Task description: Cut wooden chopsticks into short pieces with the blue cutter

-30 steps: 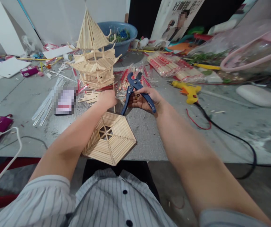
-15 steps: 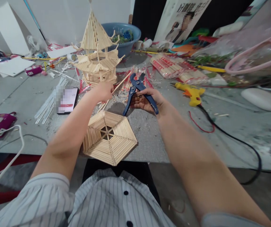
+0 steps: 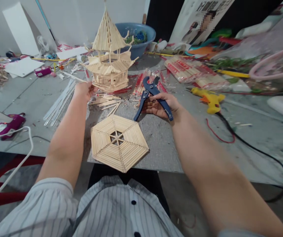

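My right hand is closed around the handles of blue cutting pliers, whose jaws point away from me. My left hand is stretched out to the left of a wooden stick pagoda, fingers curled, back toward me. What those fingers hold is hidden. Loose wooden sticks lie between the two hands. A flat hexagonal panel of sticks rests at the table's near edge, just below both hands.
A yellow glue gun with a black cord lies to the right. Wrapped stick packs and a blue basin sit further back. Clear glue rods, a pink glue gun and a white cable are on the left.
My left hand has lifted from beside the pliers and swung left, now covering the spot where a phone lay. My right hand and the pliers stayed put. The view shifted slightly.
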Motion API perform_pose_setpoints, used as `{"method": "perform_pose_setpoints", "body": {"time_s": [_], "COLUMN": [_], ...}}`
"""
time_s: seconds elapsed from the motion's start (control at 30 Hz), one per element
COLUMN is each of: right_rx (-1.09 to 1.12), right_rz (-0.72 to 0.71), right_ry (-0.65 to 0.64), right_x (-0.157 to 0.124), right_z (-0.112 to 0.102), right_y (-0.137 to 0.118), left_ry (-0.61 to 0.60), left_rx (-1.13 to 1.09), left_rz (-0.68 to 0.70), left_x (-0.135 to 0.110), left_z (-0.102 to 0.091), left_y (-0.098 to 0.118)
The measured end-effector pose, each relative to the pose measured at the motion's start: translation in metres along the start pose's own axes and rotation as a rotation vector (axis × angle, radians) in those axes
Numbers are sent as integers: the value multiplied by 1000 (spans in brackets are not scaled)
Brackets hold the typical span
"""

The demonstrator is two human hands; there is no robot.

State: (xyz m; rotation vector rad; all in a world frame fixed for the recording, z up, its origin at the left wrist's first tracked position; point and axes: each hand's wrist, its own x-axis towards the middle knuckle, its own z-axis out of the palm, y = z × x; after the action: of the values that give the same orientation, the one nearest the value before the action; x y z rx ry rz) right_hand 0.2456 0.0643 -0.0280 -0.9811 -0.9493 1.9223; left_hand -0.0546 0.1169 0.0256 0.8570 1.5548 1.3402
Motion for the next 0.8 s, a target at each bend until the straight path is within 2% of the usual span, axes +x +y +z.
{"method": "perform_pose_setpoints", "body": {"time_s": [0.13,0.37,0.5,0.63,0.8], "right_rx": [-26,-47,-64,-77,-61], "right_rz": [-7,-63,-59,-46,-41], "right_ry": [-13,-83,-76,-83,-68], "right_x": [1,-2,-2,0,0], "right_z": [-2,-1,-1,-4,-5], "right_y": [2,3,3,4,3], "left_ry": [-10,-134,-48,44,60], "left_rx": [-45,-69,-161,-223,-289], "left_rz": [-30,19,-35,-29,-32], "left_x": [7,0,6,16,26], "left_z": [5,16,16,16,15], "left_y": [-18,-23,-26,-26,-27]}}
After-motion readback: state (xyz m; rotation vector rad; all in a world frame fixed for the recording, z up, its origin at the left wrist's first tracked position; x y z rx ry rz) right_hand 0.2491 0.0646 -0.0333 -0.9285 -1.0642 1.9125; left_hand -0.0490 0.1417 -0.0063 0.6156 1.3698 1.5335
